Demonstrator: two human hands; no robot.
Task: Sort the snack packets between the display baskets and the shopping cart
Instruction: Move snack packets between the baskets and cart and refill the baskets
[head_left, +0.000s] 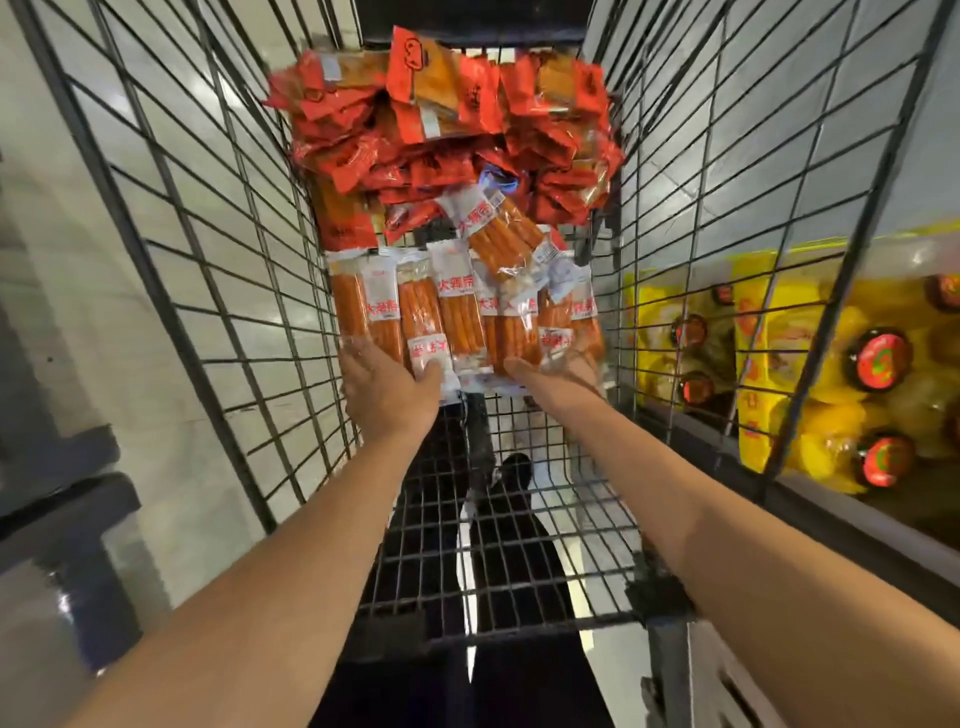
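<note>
We've got a black wire cart (218, 270), red-orange snack packets (441, 119), clear sausage packs (457, 312) with red lettering, and yellow bags (810, 374) alongside.

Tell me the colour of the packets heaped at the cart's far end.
Red and orange; the heap of packets shows best in the head view, the only one.

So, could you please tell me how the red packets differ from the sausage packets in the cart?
The red packets are opaque and heaped loosely at the far end; the sausage packets are clear, longer, and mostly lined up side by side nearer both hands. Both lie inside the shopping cart.
</note>
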